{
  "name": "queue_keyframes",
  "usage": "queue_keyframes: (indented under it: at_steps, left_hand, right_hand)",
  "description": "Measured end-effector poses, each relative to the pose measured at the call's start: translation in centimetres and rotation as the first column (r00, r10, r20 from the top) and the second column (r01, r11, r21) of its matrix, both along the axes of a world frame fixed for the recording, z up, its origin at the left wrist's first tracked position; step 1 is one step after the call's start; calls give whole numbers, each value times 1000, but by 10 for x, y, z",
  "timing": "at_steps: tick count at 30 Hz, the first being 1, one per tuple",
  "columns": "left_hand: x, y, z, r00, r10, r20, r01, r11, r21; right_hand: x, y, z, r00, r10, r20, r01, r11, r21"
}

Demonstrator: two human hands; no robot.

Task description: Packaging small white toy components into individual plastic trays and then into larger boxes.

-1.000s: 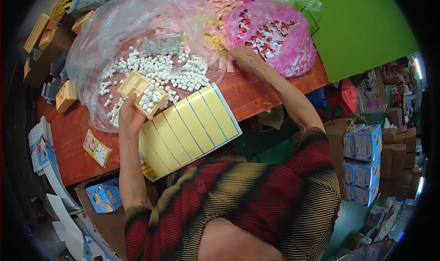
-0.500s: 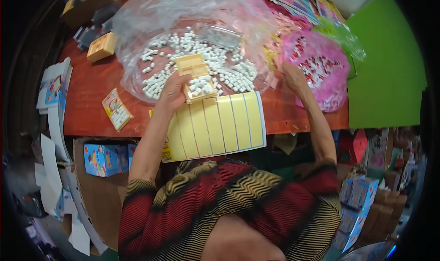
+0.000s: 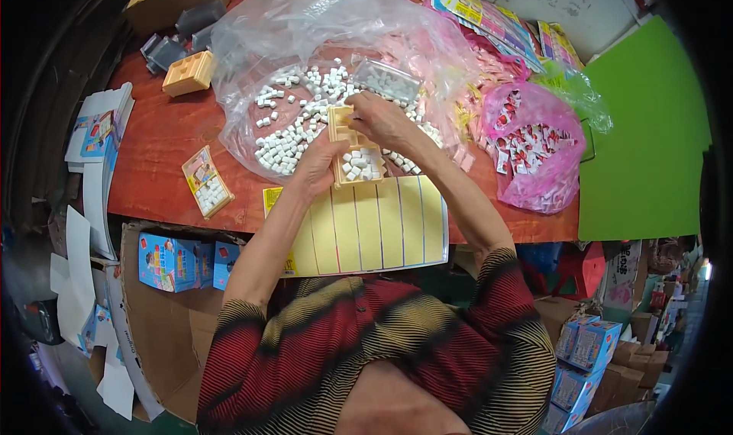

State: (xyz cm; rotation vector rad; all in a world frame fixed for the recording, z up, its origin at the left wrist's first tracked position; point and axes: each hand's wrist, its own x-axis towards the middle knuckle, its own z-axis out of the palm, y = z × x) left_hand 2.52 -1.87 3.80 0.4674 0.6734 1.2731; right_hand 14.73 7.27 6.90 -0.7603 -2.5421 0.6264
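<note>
My left hand [image 3: 314, 168] grips the left side of a pale yellow compartment tray [image 3: 356, 140], thumb over its edge. Small white cylindrical pieces [image 3: 362, 165] fill the tray's near compartment. Over its far end, my right hand [image 3: 382, 120] has its fingers pinched together; what they hold, if anything, is hidden. More white pieces [image 3: 281, 154] lie scattered on clear plastic sheeting [image 3: 305, 19] behind the tray. A yellow lined sheet [image 3: 370, 229] lies below the tray, overhanging the table edge.
On the red table [image 3: 156, 145], a filled tray [image 3: 206, 183] lies at left, near an unfilled yellow tray [image 3: 188, 74]. A clear plastic box [image 3: 388, 82] sits among the pieces. To the right are a pink bag [image 3: 534, 189] of red-and-white packets and a green board [image 3: 641, 145].
My right hand has moved left from beside the pink bag to the tray's far end. My left hand keeps its hold on the tray. The whole view has shifted slightly.
</note>
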Motion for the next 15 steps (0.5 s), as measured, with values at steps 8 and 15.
queue_keyframes:
  at_steps: [8,15]
  left_hand:
    - [0,0,2,998,22,58,-21,999,-27]
    - [-7,0,-5,990,5,144,1,999,-40]
  right_hand:
    - [-3,3,0,983,163,-89,-147,975,164]
    - [4,-4,2,943,0,-333,-2,1000,-6]
